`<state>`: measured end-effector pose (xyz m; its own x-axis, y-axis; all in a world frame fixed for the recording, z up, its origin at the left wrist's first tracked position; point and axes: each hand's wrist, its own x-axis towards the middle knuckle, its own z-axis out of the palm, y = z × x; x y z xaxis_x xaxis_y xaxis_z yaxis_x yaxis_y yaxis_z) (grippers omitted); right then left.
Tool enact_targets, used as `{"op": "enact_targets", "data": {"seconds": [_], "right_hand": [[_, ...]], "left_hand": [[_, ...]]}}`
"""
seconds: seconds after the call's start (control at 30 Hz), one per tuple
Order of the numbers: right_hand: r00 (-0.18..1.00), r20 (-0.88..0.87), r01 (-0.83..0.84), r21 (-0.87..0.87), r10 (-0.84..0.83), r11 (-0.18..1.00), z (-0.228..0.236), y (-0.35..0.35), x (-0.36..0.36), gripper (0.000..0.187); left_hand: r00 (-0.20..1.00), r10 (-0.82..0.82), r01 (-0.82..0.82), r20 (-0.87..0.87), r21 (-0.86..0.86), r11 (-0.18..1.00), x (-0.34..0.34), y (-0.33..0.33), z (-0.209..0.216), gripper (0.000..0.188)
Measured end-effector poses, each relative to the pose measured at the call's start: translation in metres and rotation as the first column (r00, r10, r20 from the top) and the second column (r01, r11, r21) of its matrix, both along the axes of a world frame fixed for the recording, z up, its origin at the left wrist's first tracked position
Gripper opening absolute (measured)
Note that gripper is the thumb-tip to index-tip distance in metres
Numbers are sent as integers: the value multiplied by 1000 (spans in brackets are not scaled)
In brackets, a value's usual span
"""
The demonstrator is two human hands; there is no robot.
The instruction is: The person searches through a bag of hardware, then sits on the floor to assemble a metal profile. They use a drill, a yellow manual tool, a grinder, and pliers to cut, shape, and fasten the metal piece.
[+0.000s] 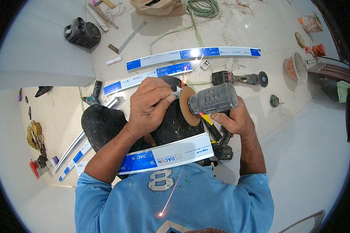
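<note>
My right hand (237, 119) is closed around a cordless angle grinder (214, 99) with a grey body. Its thin brown disc (187, 106) faces left, toward my other hand. Between thumb and fingers, my left hand (149, 101) pinches a small silvery metal piece (177, 93) at the disc's edge. Orange sparks (185, 79) fly up from the contact, and one bright streak crosses my blue shirt. Across my lap lies a long white-and-blue film-covered profile (190, 152). My left fingers hide most of the small piece.
Two more film-covered profiles (237, 52) lie beyond my knees, beside small metal offcuts (205, 65). A second grinder (241, 79) rests on the right, a drill (93, 95) on the left. Farther out are a try square (130, 38), a bucket (295, 66) and a coiled hose (203, 7).
</note>
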<state>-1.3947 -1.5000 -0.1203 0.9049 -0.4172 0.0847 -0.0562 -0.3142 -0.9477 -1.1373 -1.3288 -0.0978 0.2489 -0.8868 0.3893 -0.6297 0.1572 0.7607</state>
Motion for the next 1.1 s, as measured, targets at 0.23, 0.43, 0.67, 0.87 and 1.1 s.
{"op": "enact_targets", "data": {"seconds": [0.23,0.43,0.67,0.87,1.1], "right_hand": [[1000,-1,-30,-39,30,999,9,-2,3,37],[1000,-2,-4,-12,4,1000,4,0,-1,38],[1000,-21,4,-11,-4,1000,5,-2,1,38],[999,-45,15,52,-12,999,9,-2,3,39],[999,-48,10,39,-8,999,7,-5,2,43]], "left_hand": [[1000,14,-15,23,9,1000,0,-1,1,7],[1000,5,-5,6,8,1000,-1,1,1,8],[1000,12,-12,11,-1,1000,-2,0,0,8],[999,-17,16,27,46,999,2,1,2,10],[1000,-13,13,6,0,1000,2,-1,-1,9]]}}
